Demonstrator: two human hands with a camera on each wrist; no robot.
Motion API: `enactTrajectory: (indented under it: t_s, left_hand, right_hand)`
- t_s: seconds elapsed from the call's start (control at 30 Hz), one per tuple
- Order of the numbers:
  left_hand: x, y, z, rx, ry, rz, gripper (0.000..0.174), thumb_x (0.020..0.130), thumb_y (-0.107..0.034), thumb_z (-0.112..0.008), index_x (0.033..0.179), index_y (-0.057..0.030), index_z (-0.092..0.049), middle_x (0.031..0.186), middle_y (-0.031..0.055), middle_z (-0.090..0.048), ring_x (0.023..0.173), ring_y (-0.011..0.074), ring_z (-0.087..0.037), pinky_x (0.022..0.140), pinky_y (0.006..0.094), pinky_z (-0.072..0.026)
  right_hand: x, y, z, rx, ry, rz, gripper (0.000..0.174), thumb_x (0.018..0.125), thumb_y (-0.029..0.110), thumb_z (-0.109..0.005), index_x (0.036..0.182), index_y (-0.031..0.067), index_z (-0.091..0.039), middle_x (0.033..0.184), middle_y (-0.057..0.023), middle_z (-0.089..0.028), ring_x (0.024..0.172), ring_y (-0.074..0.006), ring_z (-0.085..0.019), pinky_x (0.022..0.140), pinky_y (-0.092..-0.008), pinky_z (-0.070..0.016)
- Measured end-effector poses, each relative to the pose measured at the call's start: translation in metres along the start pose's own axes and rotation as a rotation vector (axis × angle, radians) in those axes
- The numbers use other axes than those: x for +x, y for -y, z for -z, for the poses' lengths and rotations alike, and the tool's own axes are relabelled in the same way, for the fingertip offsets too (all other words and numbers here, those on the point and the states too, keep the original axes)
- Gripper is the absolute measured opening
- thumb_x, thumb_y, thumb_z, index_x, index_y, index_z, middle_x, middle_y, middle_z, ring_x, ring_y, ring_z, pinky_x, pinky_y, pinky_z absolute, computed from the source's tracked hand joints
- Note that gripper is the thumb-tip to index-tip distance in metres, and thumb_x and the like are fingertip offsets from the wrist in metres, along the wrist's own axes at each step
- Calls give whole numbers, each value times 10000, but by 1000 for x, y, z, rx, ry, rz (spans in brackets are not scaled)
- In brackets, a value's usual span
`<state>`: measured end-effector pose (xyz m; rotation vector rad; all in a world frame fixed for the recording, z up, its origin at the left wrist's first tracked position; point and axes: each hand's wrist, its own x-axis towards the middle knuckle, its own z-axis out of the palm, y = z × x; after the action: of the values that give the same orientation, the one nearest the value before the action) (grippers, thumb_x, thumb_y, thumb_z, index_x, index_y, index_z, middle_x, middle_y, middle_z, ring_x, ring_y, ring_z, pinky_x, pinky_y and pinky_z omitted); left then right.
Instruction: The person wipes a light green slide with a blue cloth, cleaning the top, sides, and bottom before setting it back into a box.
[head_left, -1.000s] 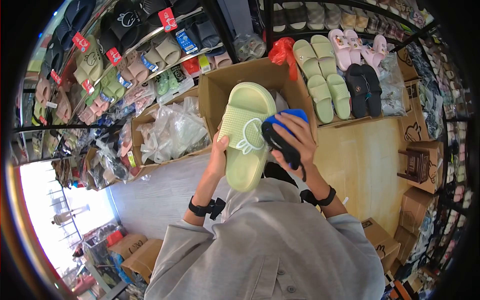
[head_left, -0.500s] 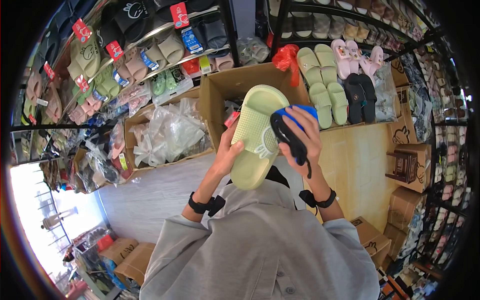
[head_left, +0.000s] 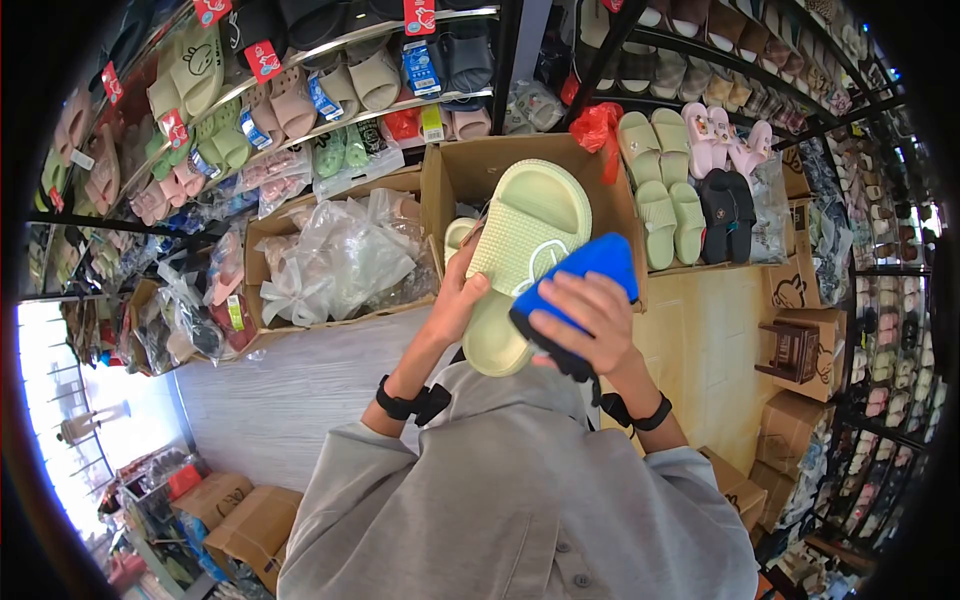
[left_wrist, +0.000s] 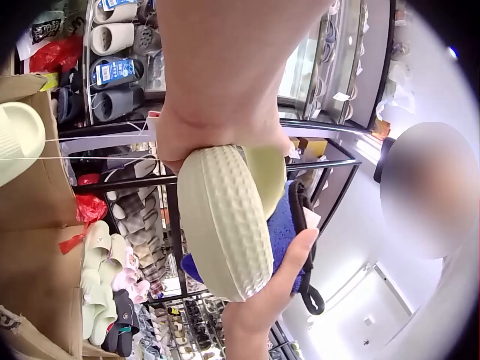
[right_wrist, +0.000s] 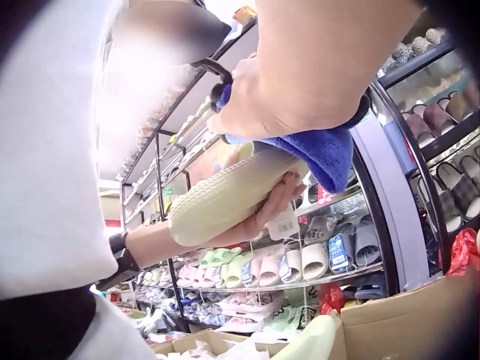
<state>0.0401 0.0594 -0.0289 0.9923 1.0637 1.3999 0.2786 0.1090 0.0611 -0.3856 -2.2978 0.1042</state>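
Note:
My left hand [head_left: 457, 300] grips a pale green slipper [head_left: 540, 200] by its side, thumb on the ribbed strap near a white rabbit outline. In my right hand [head_left: 590, 325] is a blue plush wiping mitt [head_left: 605, 265] with black edging and a black loop. The mitt overlaps the right side of the strap and footbed in the head view. Seen from the right wrist, the blue plush [right_wrist: 322, 157] lies against the slipper [right_wrist: 225, 202], and a white tag [right_wrist: 285, 223] hangs near the left fingers. Another pale green slipper [head_left: 458, 236] shows in the carton behind.
The open carton [head_left: 435, 205] stands just beyond my hands. To its left, another carton holds clear plastic bags [head_left: 345, 250]. Green slippers [head_left: 655, 215], pink ones and black slippers [head_left: 728, 215] stand on the right, near a red bag [head_left: 597, 130]. Slipper shelves surround the spot.
The mitt has turned from its black side to its blue face and moved lower along the slipper with my right hand. The slipper leans further right, and the second slipper has come into sight.

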Motion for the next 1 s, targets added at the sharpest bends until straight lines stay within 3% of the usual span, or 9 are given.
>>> enactTrajectory:
  t_s: [0.1,0.17,0.3,0.43,0.6,0.73,0.83,0.87,1.0]
  left_hand:
    - [-4,-5,6,0,3,-4,1106,930,-702,-718,1638,88,-405,1627,186,-499,1505,288,-478,1257,427,-346]
    - [-3,-16,6,-31,41,-30,1098,930,-628,-759,1662,85,-357,1632,197,-494,1517,287,-469,1262,428,-343]
    - [-3,-13,17,-38,52,-46,1108,910,-492,-841,1685,83,-295,1625,216,-493,1529,287,-460,1267,429,-341]
    - [-9,-24,23,-42,40,-89,1112,887,-405,-887,1687,78,-285,1610,222,-499,1525,297,-466,1265,437,-345]
    - [-18,-24,29,-26,-39,-102,1133,886,-480,-867,1684,78,-289,1597,217,-519,1494,299,-505,1250,428,-365]
    - [-21,-24,27,-35,-59,-145,1143,893,-614,-808,1664,87,-337,1586,208,-536,1485,291,-509,1236,420,-376]
    - [-27,-19,33,-34,-42,-88,1130,903,-679,-759,1637,97,-392,1597,204,-530,1493,287,-493,1236,423,-372]
    - [-26,-9,33,-45,-73,-153,1106,912,-691,-739,1616,104,-426,1595,201,-533,1488,282,-494,1236,424,-369]
    - [-35,-13,27,-105,-90,-95,1099,922,-682,-733,1618,108,-417,1574,209,-549,1485,284,-496,1236,427,-367]
  right_hand:
    - [12,-2,-7,8,-76,-209,444,952,424,-807,1272,116,-784,1378,-125,-734,1277,-354,-684,1057,-517,-532]
    - [16,6,-11,1,-63,-242,461,944,414,-814,1290,112,-780,1378,-127,-731,1269,-362,-683,1060,-520,-531]
    - [18,26,-16,-44,41,-86,467,933,424,-823,1312,154,-780,1398,-118,-723,1269,-328,-683,1057,-482,-542]
    - [23,23,-15,-23,78,-58,493,905,427,-840,1313,156,-778,1400,-105,-725,1294,-327,-682,1085,-500,-521]
    - [35,9,-26,53,-24,-183,481,939,380,-812,1299,64,-774,1391,-161,-713,1276,-384,-667,1078,-515,-521]
    - [31,30,-30,111,-5,-41,471,944,401,-816,1316,115,-774,1420,-125,-706,1301,-355,-669,1053,-506,-542]
    - [23,43,-34,38,85,165,427,960,381,-797,1342,192,-767,1434,-60,-709,1324,-275,-667,1089,-453,-525]
    - [17,41,-33,-21,123,217,394,981,395,-774,1340,231,-766,1442,-29,-709,1332,-242,-663,1116,-431,-503]
    - [18,29,-27,75,38,72,401,978,435,-769,1325,234,-773,1429,-46,-721,1331,-260,-666,1130,-454,-489]
